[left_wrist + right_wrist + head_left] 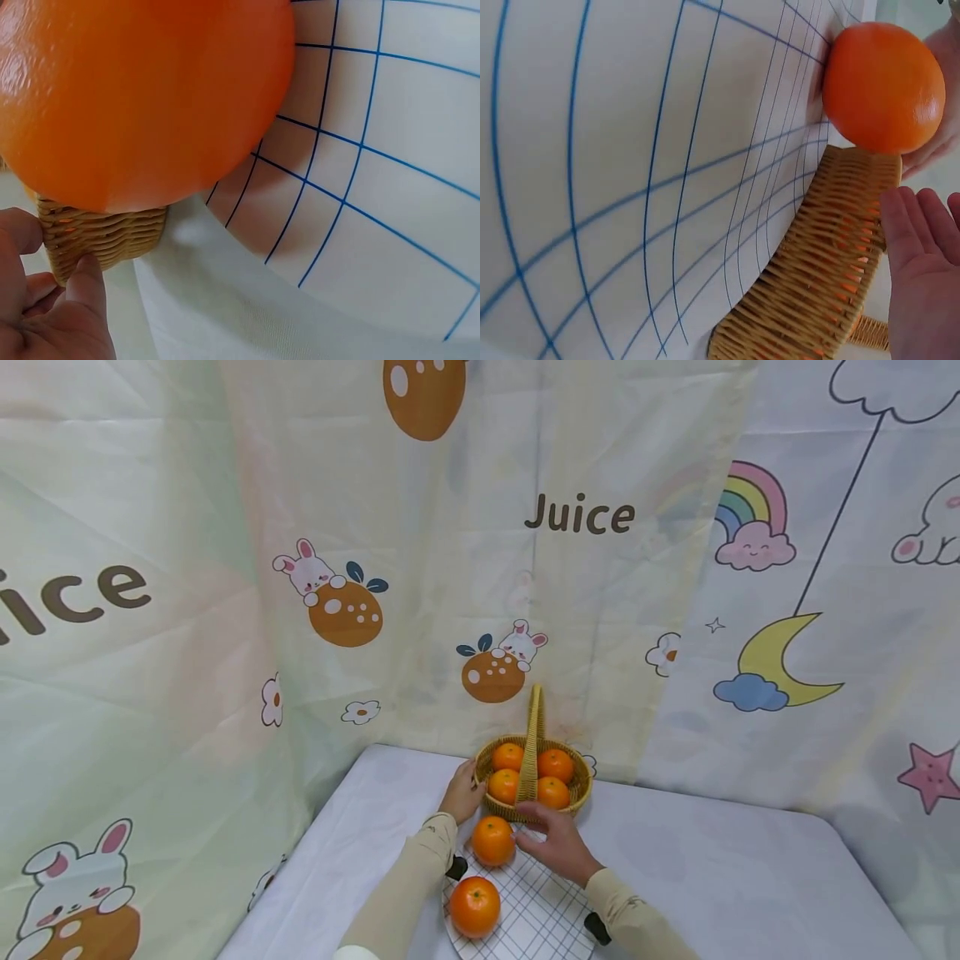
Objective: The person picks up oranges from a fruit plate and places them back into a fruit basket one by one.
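Head view: I have the wicker basket toward the back of the white table, its tall handle arching over four oranges. Just in front sits a blue-gridded plate carrying a far orange, close to the basket, and a near orange. The left hand is at the basket's left side; the right hand hangs by its front, thumb apart from the fingers, holding nothing.

Left wrist view: one loose orange blocks much of my picture, but below it I see thumb and fingers pinching the woven side. The weave looks light and a little springy; I judge that side grip fine for steadying, with the handle better for lifting, as the fruit adds weight.

Right wrist view: the fingers are straight and the palm is empty, tips right by the rim; I can't tell whether they touch. The orange here looks glossy and firm, likely to roll, so I'd cup it around its middle.
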Demonstrator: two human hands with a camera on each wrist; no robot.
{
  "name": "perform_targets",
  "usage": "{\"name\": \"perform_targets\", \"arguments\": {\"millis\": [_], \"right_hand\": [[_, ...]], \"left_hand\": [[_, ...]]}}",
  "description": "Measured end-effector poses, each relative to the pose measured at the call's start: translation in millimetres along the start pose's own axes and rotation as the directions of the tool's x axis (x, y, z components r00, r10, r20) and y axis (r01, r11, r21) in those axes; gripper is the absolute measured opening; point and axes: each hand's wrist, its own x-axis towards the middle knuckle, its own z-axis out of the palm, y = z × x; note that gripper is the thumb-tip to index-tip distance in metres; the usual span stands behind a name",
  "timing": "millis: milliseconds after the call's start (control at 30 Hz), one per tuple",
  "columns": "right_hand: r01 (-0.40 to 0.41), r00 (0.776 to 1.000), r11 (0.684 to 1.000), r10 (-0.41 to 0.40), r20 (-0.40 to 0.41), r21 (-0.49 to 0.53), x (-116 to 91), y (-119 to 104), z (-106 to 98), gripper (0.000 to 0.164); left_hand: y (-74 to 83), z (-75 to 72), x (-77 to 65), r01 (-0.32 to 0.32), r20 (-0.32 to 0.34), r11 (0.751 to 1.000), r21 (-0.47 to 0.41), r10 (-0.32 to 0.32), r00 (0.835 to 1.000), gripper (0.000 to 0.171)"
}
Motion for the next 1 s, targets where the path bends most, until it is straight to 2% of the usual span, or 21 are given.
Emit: {"name": "perform_targets", "arguments": {"millis": [100, 533, 800, 1000], "right_hand": [[0.001, 1.000, 1.000, -0.001, 0.013, -0.023, 3, 19, 9, 0.049], [-0.028, 0.997, 1.000, 0.027, 0.076, 0.010, 8, 22, 30, 0.067], [-0.075, 0.993, 0.995, 0.080, 0.085, -0.058, 11, 28, 38, 0.076], [-0.101, 0.990, 0.989, 0.110, 0.084, -0.106, 14, 29, 42, 0.080]], "left_hand": [[0.0, -0.7, -0.9, -0.004, 0.002, 1.000, -0.007, 0.004, 1.000, 0.055], [-6.8, 0.6, -0.1, -0.022, -0.011, 0.999, 0.048, 0.022, 1.000, 0.054], [-4.1, -0.8, -0.7, -0.025, -0.004, 0.999, 0.038, 0.025, 1.000, 0.055], [-4.5, 0.6, 0.0, -0.042, -0.009, 0.997, 0.065, 0.043, 0.999, 0.055]]}}
